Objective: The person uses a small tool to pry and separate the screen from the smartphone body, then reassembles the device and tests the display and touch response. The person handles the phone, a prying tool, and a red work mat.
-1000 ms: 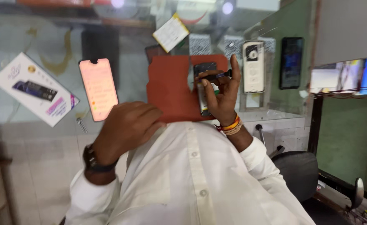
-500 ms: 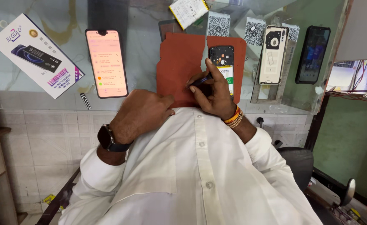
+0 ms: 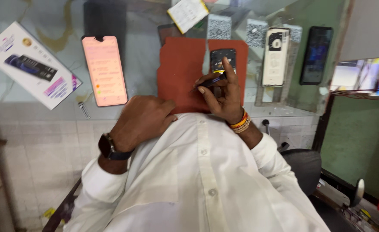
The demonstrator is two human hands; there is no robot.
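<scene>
Red mat (image 3: 181, 73) on the glass surface (image 3: 60, 17) carries a small dark phone (image 3: 222, 60). I see my right hand (image 3: 224, 96) pinching a thin dark tool (image 3: 209, 82) over it; my left hand (image 3: 142, 120) rests loosely curled, holding nothing.

Matt red mat (image 3: 178, 73), glossy glass counter (image 3: 60, 17)

Glass bench, tiled front, green wall.
The glass bench (image 3: 34, 107) catches soft light above pale tiles (image 3: 39, 163); a dark chair (image 3: 303, 165) stands by the green wall (image 3: 361, 141).
</scene>
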